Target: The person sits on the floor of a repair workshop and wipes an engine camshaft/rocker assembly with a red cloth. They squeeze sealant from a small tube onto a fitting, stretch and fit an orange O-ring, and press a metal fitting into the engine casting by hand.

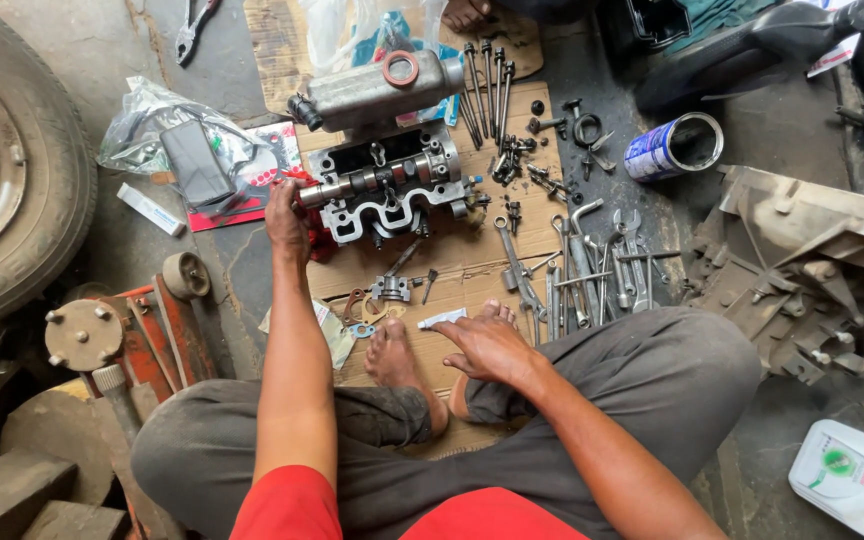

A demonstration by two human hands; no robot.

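Cardboard-covered workshop floor | grey metal cylinder head (392, 190) beside left hand (285, 215), seemingly gripping its camshaft end | right hand (487, 345) flat, open, touching small white strip (442, 319)

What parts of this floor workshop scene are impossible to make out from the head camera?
- Left hand: its fingers wrap the end of the camshaft, so the shaft's tip is hidden.
- Right hand: rests on the cardboard beside a small white piece, too small to identify.
- Wheel: cut off by the left edge.
- White jug: cut off at the bottom right corner.
- Small bolts: too small to tell apart.
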